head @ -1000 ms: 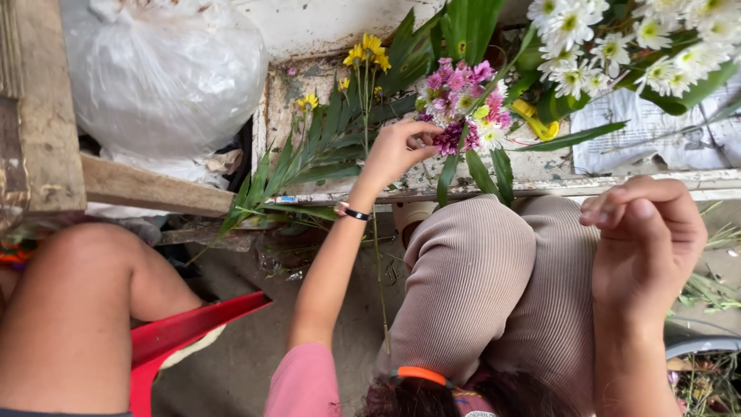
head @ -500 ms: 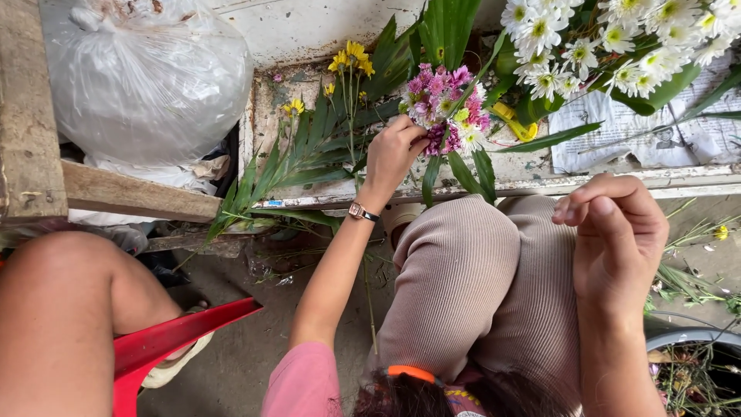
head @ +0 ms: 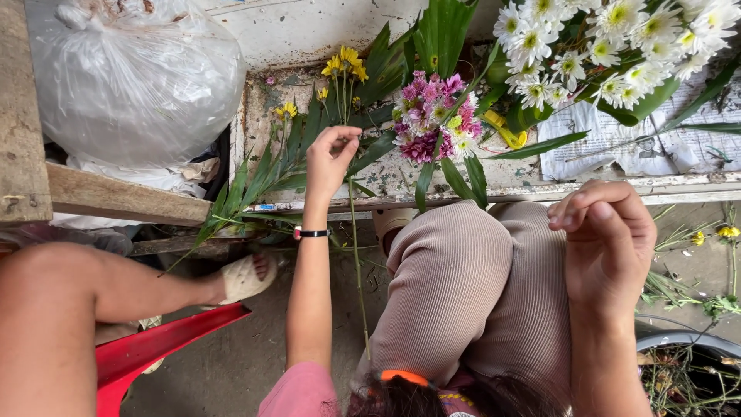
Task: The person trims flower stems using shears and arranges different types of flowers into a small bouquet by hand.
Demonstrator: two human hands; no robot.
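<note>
At the surface (head: 587, 189) edge, left hand (head: 330, 158) pinches one yellow-flower stem (head: 353, 232), bouquet assembly; right hand (head: 606, 243), four o'clock, curled empty; stem likely joins pink bunch (head: 434, 116).

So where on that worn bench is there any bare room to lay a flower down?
A bare strip of the bench runs below the pink bunch, between the left hand and the paper. More bare top lies beside the plastic bag, above the yellow flowers. The right end is crowded with white daisies.
</note>
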